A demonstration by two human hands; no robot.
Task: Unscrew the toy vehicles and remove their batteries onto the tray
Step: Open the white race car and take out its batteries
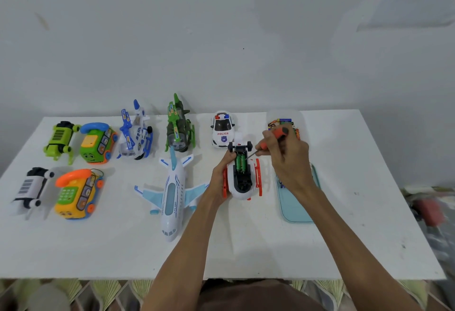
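A white and red toy helicopter (242, 182) lies belly-up on the white table. Its battery bay is uncovered and shows green batteries (240, 161). My left hand (221, 175) grips the toy's left side. My right hand (285, 160) holds an orange-handled screwdriver (277, 135) whose thin tip points down into the bay beside the batteries. A pale blue tray (293, 207) lies just right of the toy, partly under my right wrist.
A clear container of loose batteries (283, 123) stands behind my right hand. A police car (222, 129), green helicopter (179, 128), blue helicopter (135, 133), white airplane (172, 195), two toy phones and two other toys fill the table's left half.
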